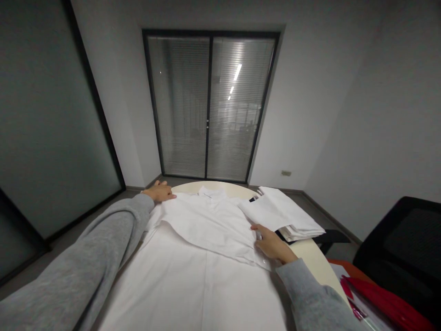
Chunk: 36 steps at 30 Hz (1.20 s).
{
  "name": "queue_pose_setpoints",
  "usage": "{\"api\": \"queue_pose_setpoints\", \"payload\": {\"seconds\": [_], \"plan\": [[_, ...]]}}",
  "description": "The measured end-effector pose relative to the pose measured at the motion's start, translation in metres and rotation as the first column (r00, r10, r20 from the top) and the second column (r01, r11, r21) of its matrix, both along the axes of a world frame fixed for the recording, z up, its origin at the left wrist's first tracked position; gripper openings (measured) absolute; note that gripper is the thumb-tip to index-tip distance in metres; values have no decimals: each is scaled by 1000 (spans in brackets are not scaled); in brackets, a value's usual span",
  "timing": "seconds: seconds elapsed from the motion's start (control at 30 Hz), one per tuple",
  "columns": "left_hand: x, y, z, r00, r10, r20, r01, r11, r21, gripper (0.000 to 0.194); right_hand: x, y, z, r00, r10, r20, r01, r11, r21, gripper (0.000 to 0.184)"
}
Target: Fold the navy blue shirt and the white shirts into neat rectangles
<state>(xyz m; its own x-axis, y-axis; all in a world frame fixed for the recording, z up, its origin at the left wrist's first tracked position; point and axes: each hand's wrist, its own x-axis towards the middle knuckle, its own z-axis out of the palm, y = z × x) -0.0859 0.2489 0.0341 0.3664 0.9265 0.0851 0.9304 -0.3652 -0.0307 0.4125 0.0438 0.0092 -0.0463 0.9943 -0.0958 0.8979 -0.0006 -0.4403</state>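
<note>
A white shirt (pixel 206 248) lies spread over a round pale table (pixel 312 259), collar at the far side and a sleeve folded across its upper part. My left hand (pixel 161 191) rests flat on the shirt's far left shoulder, fingers together. My right hand (pixel 272 242) presses flat on the right end of the folded sleeve near the shirt's edge. Both arms wear grey sleeves. Neither hand grips anything.
A stack of folded white garments (pixel 285 212) sits on the table's right side, just beyond my right hand. A black chair (pixel 403 248) and red folders (pixel 386 303) are at the right. A glass door with blinds (pixel 210 105) faces me.
</note>
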Motion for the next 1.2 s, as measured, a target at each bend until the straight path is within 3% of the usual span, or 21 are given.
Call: {"api": "queue_pose_setpoints", "payload": {"seconds": [0.2,0.33,0.43,0.5,0.6,0.7,0.83,0.97,1.2], "plan": [[8,-9,3,998,44,-50,-38,993,110,35,-7,-10,0,989,-42,142,35,998,51,63],[27,-37,8,996,86,-9,-83,980,181,43,-26,-29,11,928,-140,345,81,981,178,47],[45,-88,1,1000,3,-3,-3,988,156,46,-50,-45,21,828,-200,524,-31,917,398,44],[55,-135,-9,995,-102,-22,104,984,146,56,-69,-54,21,815,-175,553,-128,875,466,46],[63,-200,-21,991,-115,-65,127,966,226,80,-95,-64,12,859,-9,512,-222,895,387,54],[59,-231,-21,993,34,-113,6,942,336,58,-112,-70,-3,865,236,442,-348,918,190,60],[37,-233,-14,971,150,-185,-76,930,360,33,-120,-70,-13,862,356,360,-389,921,21,62],[26,-233,-19,981,155,-115,-102,922,372,17,-123,-69,-14,866,347,360,-368,930,-11,63],[30,-223,-25,956,293,17,-281,897,342,14,-125,-71,-10,870,338,359,-366,931,10,62]]}}
